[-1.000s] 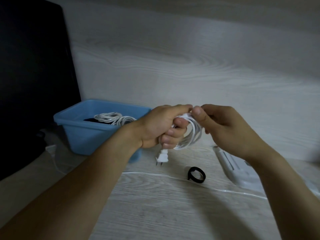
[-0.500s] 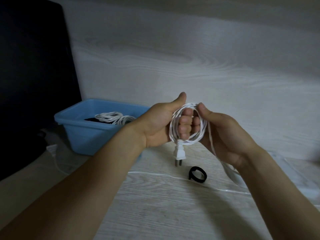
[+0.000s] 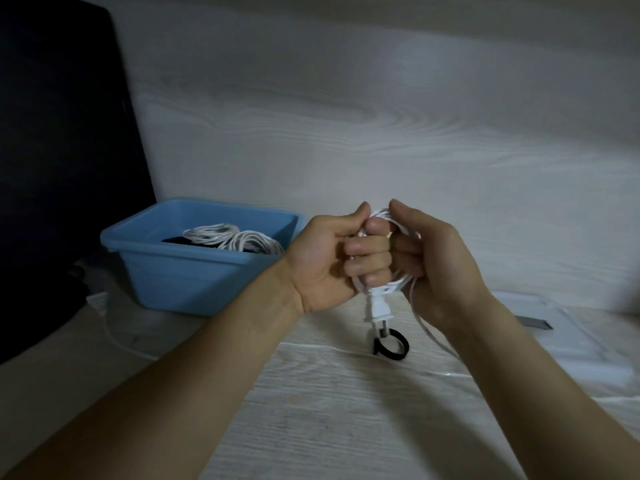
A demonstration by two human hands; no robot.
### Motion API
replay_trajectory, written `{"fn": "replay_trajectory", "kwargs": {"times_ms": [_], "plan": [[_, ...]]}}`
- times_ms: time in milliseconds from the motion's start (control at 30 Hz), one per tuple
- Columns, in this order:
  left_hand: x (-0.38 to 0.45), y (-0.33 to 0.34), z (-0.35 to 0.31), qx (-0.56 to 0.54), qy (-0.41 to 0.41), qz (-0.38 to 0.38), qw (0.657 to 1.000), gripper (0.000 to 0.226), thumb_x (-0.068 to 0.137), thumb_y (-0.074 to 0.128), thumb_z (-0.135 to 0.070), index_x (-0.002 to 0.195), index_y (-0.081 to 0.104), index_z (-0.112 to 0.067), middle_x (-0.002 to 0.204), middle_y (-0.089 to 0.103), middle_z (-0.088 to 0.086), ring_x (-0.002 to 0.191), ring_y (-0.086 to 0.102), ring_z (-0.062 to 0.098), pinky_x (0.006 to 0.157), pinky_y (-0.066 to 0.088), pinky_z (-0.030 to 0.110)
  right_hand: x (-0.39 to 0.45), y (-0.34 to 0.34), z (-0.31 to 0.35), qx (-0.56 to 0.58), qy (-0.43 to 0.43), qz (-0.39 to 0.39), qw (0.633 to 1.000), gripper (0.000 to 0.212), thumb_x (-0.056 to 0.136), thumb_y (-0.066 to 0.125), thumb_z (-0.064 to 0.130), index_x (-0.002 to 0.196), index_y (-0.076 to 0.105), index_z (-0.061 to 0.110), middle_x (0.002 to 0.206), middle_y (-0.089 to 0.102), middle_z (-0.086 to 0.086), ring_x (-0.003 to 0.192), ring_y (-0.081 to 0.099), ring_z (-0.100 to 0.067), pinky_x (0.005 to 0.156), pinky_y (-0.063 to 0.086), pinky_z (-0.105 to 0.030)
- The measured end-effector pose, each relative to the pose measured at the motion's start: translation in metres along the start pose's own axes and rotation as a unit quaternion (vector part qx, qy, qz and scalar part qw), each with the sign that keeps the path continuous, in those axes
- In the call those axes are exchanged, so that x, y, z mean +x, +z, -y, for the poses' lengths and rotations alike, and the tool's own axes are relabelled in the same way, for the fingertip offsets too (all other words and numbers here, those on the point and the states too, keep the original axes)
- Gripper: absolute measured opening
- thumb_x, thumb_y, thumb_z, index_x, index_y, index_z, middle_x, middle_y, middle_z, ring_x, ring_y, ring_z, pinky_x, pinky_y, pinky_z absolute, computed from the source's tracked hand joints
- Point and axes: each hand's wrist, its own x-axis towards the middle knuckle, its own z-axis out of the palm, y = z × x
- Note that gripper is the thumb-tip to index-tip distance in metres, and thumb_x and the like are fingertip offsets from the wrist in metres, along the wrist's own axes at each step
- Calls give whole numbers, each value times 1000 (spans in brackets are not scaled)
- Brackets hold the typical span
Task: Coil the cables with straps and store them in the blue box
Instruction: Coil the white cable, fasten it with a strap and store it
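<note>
Both hands grip the white cable (image 3: 388,289) coil: left hand (image 3: 332,261), right hand (image 3: 426,258). The black strap (image 3: 391,346) lies on the worktop (image 3: 329,410) at six o'clock, nearer the right.

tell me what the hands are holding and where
Both hold one coiled white cable: left hand fisted through the loops, right hand gripping their far side; plug dangles.

Two bare forearms; left hand (image 3: 329,261), right hand (image 3: 440,261) ungloved.
</note>
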Motion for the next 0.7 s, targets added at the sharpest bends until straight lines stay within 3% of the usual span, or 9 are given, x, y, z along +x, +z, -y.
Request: {"fn": "replay_trajectory", "kwargs": {"times_ms": [67,133,233,300,367,433,533,633,700], "plan": [[-1,-2,-6,24,5,-16,1000,35,98,36,-33,68,44,-17,42,28,-9,35,16,8,37,25,21,-1,-3,-2,-96,-85,-19,992,53,85,71,41,95,67,-11,66,43,-25,59,45,-36,60,42,-40],[-2,-3,-13,61,13,-49,997,32,91,41,-32,63,42,-19,39,24,-10,32,11,7,35,17,21,-3,-5,0,-174,-144,-15,974,45,94,62,33,96,66,-12,62,59,-13,57,59,-26,63,52,-40],[-6,-3,-19,90,39,-90,991,28,85,46,-31,61,37,-20,37,22,-10,26,18,5,33,14,18,-7,-5,7,-206,-132,35,969,39,93,60,33,102,69,-4,73,69,-10,71,68,-24,75,59,-42],[-7,-3,-25,83,56,-103,990,28,84,46,-29,60,37,-20,37,21,-10,26,18,5,31,14,17,-8,-7,10,-239,-130,42,961,32,93,61,32,101,72,3,83,72,-10,78,71,-23,71,61,-37],[-9,-9,-34,60,69,-119,989,32,87,43,-27,56,39,-20,37,22,-10,26,18,5,30,12,18,-7,-10,14,-353,-169,-12,920,22,93,65,33,90,73,13,91,70,-8,73,72,-15,58,58,-25],[-13,-19,-44,27,92,-145,985,41,93,37,-24,52,40,-19,37,22,-10,25,19,5,29,13,19,-8,-16,19,-435,-163,-36,885,20,94,64,35,84,69,18,78,70,0,47,60,-8,45,44,-17],[-15,-28,-50,-49,147,-175,972,43,94,34,-17,51,38,-18,38,23,-9,26,19,6,28,15,19,-8,-19,18,-437,-149,14,887,20,99,57,31,92,70,18,68,71,1,43,47,-12,45,37,-20],[-12,-28,-50,-156,214,-180,947,28,80,38,-6,55,35,-17,41,23,-8,29,19,8,30,20,20,-3,-20,11,-514,-204,-43,832,18,99,57,32,90,69,21,65,69,4,41,49,-5,46,36,-13],[-9,-29,-50,-192,255,-180,930,31,87,35,-8,57,40,-15,44,25,-7,32,22,9,34,26,20,-3,-20,6,-567,-198,-38,799,17,99,57,30,90,69,22,67,70,5,48,56,-1,49,40,-14]]}}
